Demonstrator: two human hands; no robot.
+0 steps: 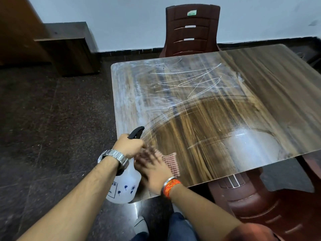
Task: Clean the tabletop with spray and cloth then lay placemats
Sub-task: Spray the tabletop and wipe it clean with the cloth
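My left hand (129, 145) grips the black trigger head of a white spray bottle (124, 186), held at the table's near left corner. My right hand (152, 166) lies flat and motion-blurred on a reddish checked cloth (171, 163), pressing it onto the wooden tabletop (225, 101). White chalk-like scribbles and smeared residue cover the far and left parts of the tabletop. The near middle looks darker and wiped, with curved wipe streaks around it. No placemats are in view.
A maroon plastic chair (192, 30) stands at the table's far side, another (257, 202) tucked under the near right edge. A dark wooden cabinet (69, 49) stands at the back left on the dark stone floor. My legs and a shoe show below.
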